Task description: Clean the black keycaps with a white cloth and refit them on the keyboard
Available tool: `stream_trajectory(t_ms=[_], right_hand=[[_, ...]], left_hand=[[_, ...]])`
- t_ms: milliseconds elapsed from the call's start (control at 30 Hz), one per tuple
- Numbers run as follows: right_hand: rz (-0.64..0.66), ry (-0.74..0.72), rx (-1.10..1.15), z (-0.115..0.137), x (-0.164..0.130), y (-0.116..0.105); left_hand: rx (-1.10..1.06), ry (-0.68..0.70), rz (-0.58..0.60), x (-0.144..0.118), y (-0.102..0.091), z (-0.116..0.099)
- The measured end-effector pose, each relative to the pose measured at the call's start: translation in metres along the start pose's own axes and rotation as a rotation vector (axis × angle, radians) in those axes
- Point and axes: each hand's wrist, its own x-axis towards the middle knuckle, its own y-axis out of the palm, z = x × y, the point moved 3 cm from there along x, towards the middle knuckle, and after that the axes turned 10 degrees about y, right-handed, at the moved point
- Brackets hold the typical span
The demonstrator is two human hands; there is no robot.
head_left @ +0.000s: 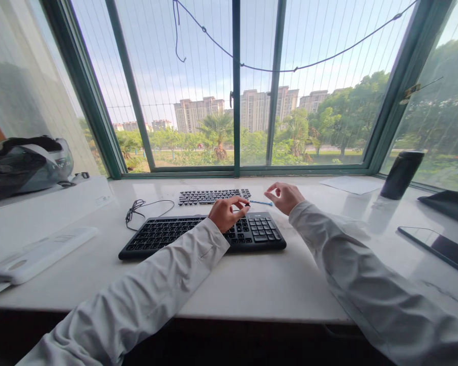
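My left hand [226, 213] is above the right part of a black keyboard [202, 249], with a small black keycap [247, 205] pinched between thumb and forefinger. To its right, my right hand [286, 197] hovers just past the keyboard's far right corner. Its fingers are curled with the thumb against them; what they hold, if anything, does not show. Keycaps [209, 196] lie in rows on the table behind the keyboard. A thin blue stick-like tool [262, 203] rests between the two hands. The number pad [264, 229] carries caps, while parts of the main key area look bare.
A coiled black cable [135, 209] lies behind the keyboard on the left. At left are a white power strip-like object [46, 254], a white box [87, 195] and a helmet [26, 162]. On the right stand a black cylinder [402, 175] and a phone [438, 246].
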Motion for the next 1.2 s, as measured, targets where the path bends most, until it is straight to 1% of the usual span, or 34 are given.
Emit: stream_trajectory(t_ms=[33,167,200,233,300,433,533,633,733,833,900,1033,1133,1200], right_hand=[[0.089,-0.027,0.108,0.007,-0.003,0.002],[0.540,-0.103,0.539,0.030,-0.014,0.017],[0.617,-0.109,0.620,0.033,-0.017,0.020],[0.666,-0.109,0.683,0.034,-0.018,0.022],[0.698,-0.101,0.764,0.034,-0.020,0.025],[0.704,-0.109,0.803,0.031,-0.020,0.025],[0.713,-0.083,0.826,0.030,-0.020,0.026],[0.739,-0.051,0.849,0.029,-0.020,0.028],[0.812,-0.054,0.784,0.029,-0.022,0.029],[0.953,-0.119,0.628,0.029,-0.026,0.028],[1.011,-0.174,0.541,0.028,-0.029,0.029],[1.037,-0.242,0.438,0.028,-0.035,0.032],[1.007,-0.298,0.347,0.032,-0.039,0.034],[0.981,-0.353,0.290,0.036,-0.042,0.033]], left_hand=[[0.015,0.025,0.004,0.001,-0.002,0.000],[0.048,0.138,-0.005,0.003,-0.008,-0.002],[0.054,0.159,-0.014,0.003,-0.009,-0.002],[0.061,0.177,-0.020,0.002,-0.009,-0.003],[0.075,0.205,-0.033,0.001,-0.009,-0.002],[0.063,0.244,-0.056,0.000,-0.008,0.001],[0.020,0.224,-0.059,0.000,-0.009,0.005],[-0.015,0.195,-0.025,0.001,-0.010,0.008],[-0.042,0.201,0.051,0.002,-0.011,0.009],[-0.053,0.208,0.174,0.002,-0.011,0.006],[-0.084,0.215,0.254,0.001,-0.011,0.004],[-0.200,0.190,0.372,-0.001,-0.009,0.000],[-0.274,0.186,0.476,-0.002,-0.005,-0.001],[-0.314,0.193,0.499,-0.003,-0.001,0.000]])
